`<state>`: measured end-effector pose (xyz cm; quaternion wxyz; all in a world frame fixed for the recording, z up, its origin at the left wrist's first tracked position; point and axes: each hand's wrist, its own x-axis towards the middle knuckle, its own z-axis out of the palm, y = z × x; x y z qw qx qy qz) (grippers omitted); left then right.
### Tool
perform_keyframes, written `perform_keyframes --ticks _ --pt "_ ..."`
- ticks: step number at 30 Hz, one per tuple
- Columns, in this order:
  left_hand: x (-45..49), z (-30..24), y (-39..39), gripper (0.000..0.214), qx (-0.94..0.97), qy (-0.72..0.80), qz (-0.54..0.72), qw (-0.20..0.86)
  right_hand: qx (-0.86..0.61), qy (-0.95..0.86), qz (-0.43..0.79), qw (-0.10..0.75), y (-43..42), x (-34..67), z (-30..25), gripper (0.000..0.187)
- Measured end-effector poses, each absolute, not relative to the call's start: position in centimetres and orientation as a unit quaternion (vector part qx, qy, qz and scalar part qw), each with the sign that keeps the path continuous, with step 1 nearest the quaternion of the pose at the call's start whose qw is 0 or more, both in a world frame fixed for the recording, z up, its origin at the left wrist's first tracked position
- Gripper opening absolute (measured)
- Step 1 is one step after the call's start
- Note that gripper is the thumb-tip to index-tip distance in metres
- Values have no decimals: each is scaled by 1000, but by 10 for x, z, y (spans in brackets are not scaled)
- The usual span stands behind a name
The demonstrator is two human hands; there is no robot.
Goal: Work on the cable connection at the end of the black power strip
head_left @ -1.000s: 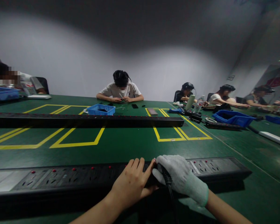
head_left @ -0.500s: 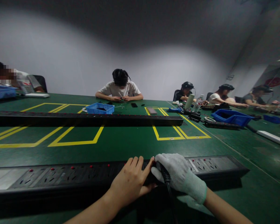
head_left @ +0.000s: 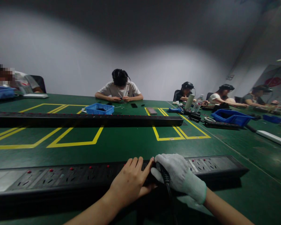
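A long black power strip (head_left: 67,178) with red-dotted sockets lies across the near table. My bare left hand (head_left: 130,178) grips it around the middle, fingers over the top and thumb on the near side. Right beside it, my right hand (head_left: 179,170), in a pale work glove, is closed on a black plug (head_left: 165,175) at the strip's sockets. The plug's cable (head_left: 170,201) hangs down toward me. The glove and fingers hide the plug's front, so I cannot tell how deep it sits in the socket.
A second long black strip (head_left: 84,121) lies farther back on the green table (head_left: 126,147), across yellow tape outlines. Behind it stands a blue bin (head_left: 99,109). Another blue bin (head_left: 231,117), bottles and tools are at the right. Several people sit around the table.
The view has shifted very slightly. Both hands keep their hold at the same place on the strip, with no other clear change.
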<state>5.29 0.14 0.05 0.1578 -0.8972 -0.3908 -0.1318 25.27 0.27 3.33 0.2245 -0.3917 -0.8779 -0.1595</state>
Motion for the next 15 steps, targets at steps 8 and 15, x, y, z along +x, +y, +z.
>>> perform_keyframes --ticks 8,15 --pt "53 1 1 68 -897 -391 -129 162 -391 -876 -170 226 0 253 35 25" --pt "53 1 1 68 -898 -390 -128 159 -384 -876 -168 238 0 253 35 25"
